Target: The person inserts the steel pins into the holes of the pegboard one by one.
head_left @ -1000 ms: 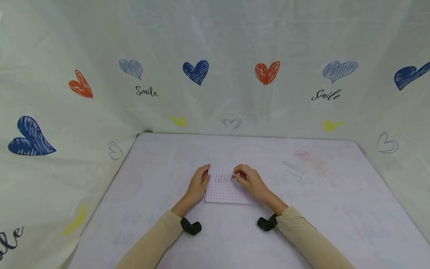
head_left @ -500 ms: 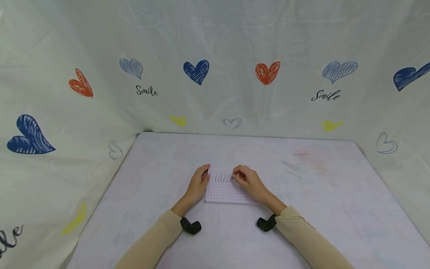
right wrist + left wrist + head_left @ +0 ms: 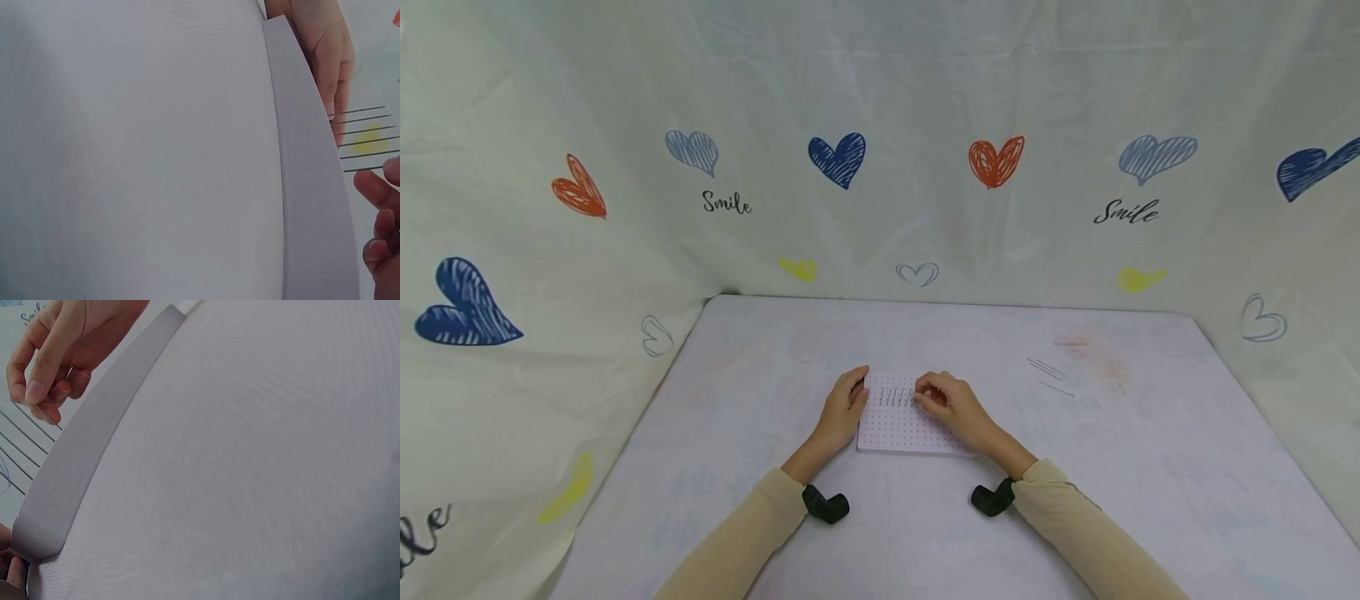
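A flat white board [image 3: 898, 429] dotted with a grid of small holes lies on the table before me. Several thin dark metal sticks [image 3: 891, 397] stand in a row across its upper part. My left hand [image 3: 838, 410] grips the board's left edge, its thumb at the near side of that edge. At the row's right end, my right hand [image 3: 957, 408] pinches the top of the last stick [image 3: 362, 169] between thumb and forefinger, its other fingers curled. In the left wrist view, the right hand [image 3: 59, 356] appears above the board's side wall [image 3: 94, 444].
Several loose thin sticks [image 3: 1048, 369] lie on the white table [image 3: 775, 350], right of the board. Reddish marks [image 3: 1097, 358] stain the table beyond them. A white curtain [image 3: 917, 83] printed with hearts rises behind the table and on its left.
My right hand has shifted slightly left and toward me, and the last stick, leaning earlier, now stands closer to upright in the row. The left hand and the board stay put.
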`<state>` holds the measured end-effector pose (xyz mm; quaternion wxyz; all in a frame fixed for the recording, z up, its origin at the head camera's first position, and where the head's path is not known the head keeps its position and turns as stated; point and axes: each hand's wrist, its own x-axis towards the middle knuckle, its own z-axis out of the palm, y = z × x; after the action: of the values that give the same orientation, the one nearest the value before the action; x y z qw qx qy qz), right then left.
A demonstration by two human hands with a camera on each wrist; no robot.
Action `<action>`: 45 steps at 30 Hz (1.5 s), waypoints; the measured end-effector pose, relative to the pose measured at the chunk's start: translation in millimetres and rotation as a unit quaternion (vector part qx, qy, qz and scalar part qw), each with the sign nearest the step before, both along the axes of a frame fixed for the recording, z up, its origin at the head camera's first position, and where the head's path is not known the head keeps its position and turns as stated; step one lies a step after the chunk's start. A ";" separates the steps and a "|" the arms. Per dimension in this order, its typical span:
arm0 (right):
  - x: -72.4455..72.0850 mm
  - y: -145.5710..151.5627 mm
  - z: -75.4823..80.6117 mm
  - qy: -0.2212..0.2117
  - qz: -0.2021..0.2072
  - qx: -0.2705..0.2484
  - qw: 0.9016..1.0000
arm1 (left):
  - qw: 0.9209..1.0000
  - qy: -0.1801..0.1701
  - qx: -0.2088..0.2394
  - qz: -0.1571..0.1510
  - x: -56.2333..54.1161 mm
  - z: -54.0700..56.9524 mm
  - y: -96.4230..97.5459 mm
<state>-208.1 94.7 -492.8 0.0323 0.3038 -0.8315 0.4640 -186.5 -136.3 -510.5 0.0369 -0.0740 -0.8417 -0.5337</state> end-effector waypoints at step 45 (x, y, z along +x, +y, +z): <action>-15.3 100.1 13.1 -0.034 -0.149 -0.003 0.988 | 1.000 0.005 -0.005 0.009 -0.8 -2.4 1.1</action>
<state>-223.4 194.8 -479.7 0.0733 0.1607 -0.8667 0.4665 -187.4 -135.2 -512.9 0.0454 -0.0693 -0.8446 -0.5290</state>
